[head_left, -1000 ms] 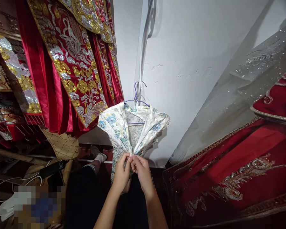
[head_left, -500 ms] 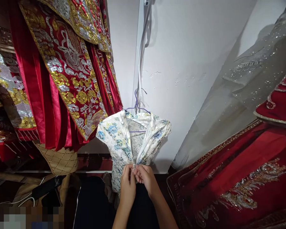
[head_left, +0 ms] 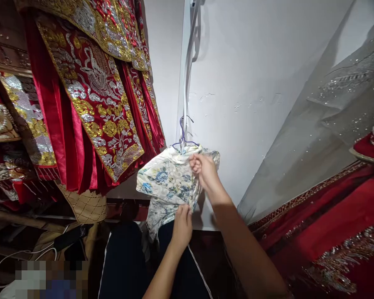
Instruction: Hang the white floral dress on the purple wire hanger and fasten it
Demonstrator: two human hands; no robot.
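Note:
A short-sleeved floral dress point(head_left: 165, 176), white with blue and yellow flowers, hangs on a thin purple hanger point(head_left: 183, 135). Its opening is closed up to the collar. At its waist, my left hand point(head_left: 183, 224) grips the fabric at the lower end of the closure. Up near the collar, my right hand point(head_left: 204, 168) is closed in a pinch at the top of the closure line, apparently on the zipper pull, which the fingers hide. The right forearm and hand cover part of the dress's right side.
Red costumes with gold and silver sequins point(head_left: 109, 104) hang close on the left. A sheer grey glittering dress point(head_left: 299, 124) and a red beaded garment point(head_left: 330, 207) hang on the right. Behind stands a white wall point(head_left: 237, 62) with a white vertical rail point(head_left: 186, 62). A cable point(head_left: 25, 252) lies lower left.
My right hand has risen from the waist to the collar, and the V-shaped opening has closed along its path. The left hand stays low on the dress, which has turned and bunched slightly.

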